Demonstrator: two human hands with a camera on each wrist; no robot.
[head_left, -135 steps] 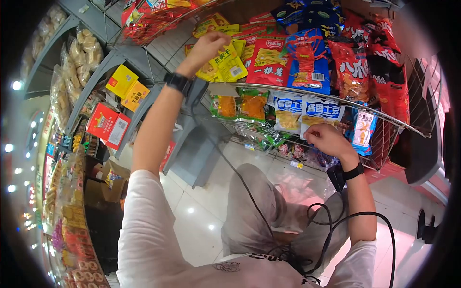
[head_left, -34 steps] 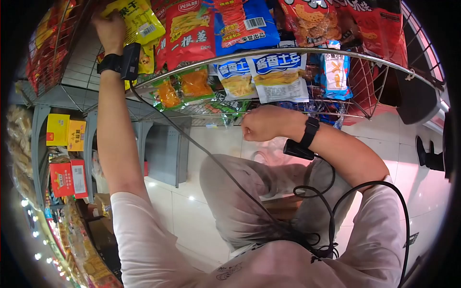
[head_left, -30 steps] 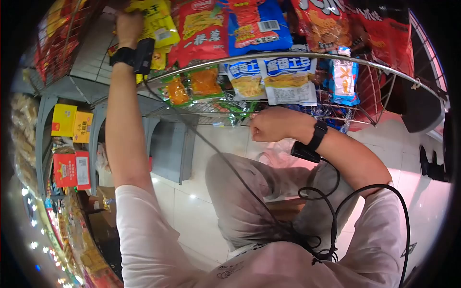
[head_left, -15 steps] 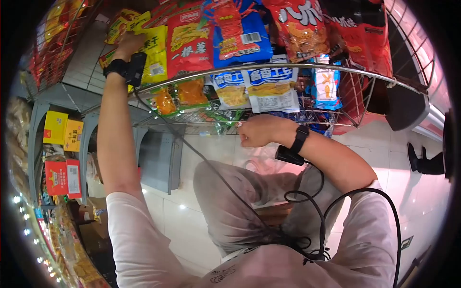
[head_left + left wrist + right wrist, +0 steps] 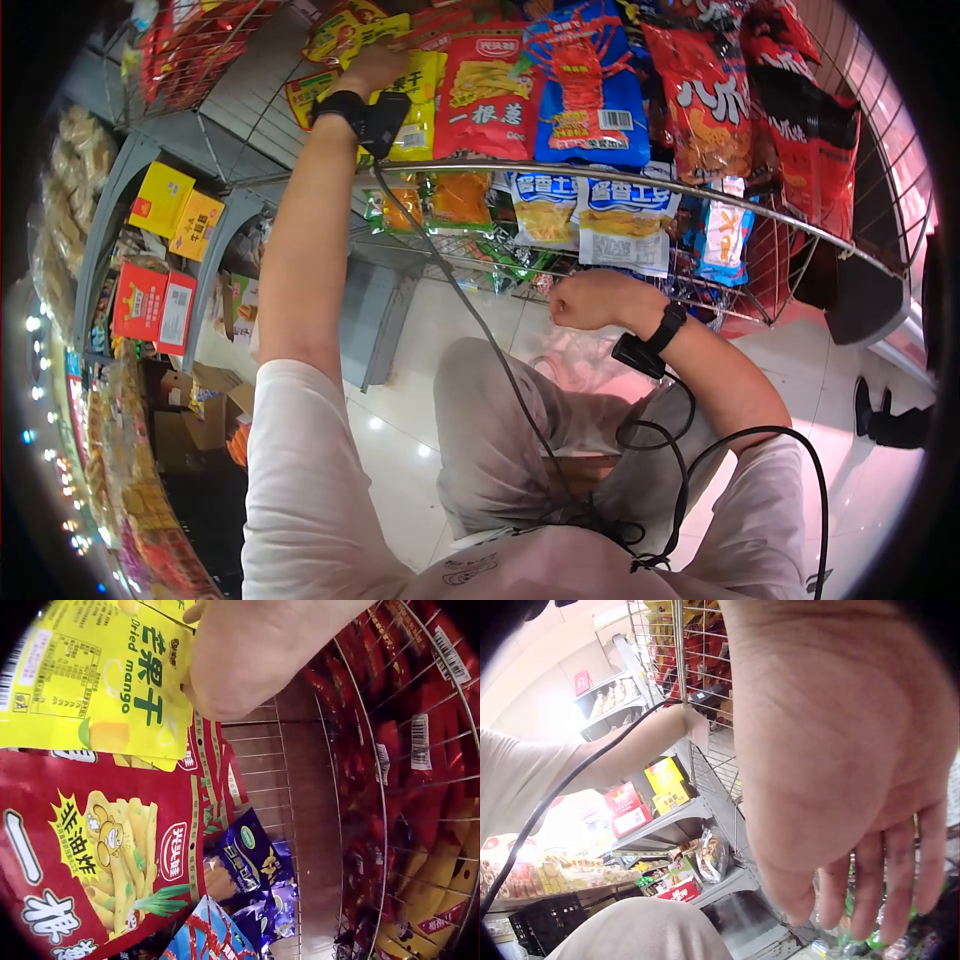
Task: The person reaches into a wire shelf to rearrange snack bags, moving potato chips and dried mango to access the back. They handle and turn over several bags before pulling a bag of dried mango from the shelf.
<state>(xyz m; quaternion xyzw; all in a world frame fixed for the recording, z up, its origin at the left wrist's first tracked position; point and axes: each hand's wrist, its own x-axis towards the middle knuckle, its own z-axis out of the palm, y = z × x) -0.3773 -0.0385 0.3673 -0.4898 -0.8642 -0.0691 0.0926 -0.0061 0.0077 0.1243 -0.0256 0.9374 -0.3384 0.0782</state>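
Floor [image 5: 400, 450]: glossy pale tiles showing point reflections of overhead lamps. Wire display rack [image 5: 820, 245]: chrome rim tube, grid walls, stacked tiers. Grey metal shelf units [image 5: 225, 215] stand left of the rack, carrying yellow cartons [image 5: 160, 195] and red cartons [image 5: 140, 300] at their front edges. Cardboard boxes [image 5: 205, 405] sit on the floor at the shelf base. A row of small lamps [image 5: 30, 380] runs along the far left.
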